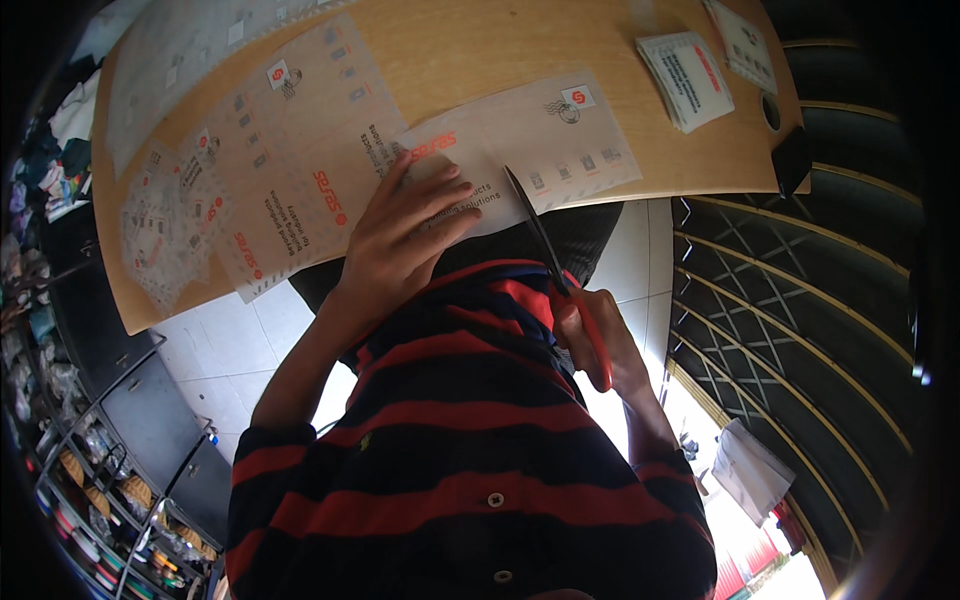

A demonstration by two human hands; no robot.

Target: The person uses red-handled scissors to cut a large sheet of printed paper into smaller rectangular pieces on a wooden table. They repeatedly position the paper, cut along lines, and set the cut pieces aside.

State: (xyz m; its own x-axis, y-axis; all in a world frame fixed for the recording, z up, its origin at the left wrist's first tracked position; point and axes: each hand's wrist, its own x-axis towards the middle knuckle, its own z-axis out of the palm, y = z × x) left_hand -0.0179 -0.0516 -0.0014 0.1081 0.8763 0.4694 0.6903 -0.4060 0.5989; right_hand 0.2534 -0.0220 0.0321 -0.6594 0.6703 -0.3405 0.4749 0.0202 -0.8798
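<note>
Flat on a printed translucent sheet [530,125] at the table's near edge, my left hand [405,225] rests with its fingers spread. My right hand [605,335] grips red-handled scissors [543,240] by the handles. Their dark blades look closed and point up and away, with the tip over the sheet's near part. Whether the blades touch the sheet, I cannot tell. To the left, more printed sheets [330,110] overlap one another, partly under my left hand.
Small cut pieces [165,230] lie heaped at the table's left end. Stacked printed cards [687,80] sit at the far right, beside a round hole [770,112] in the wooden table [480,50]. A folding metal gate [790,270] stands to the right, crowded shelves [90,480] to the left.
</note>
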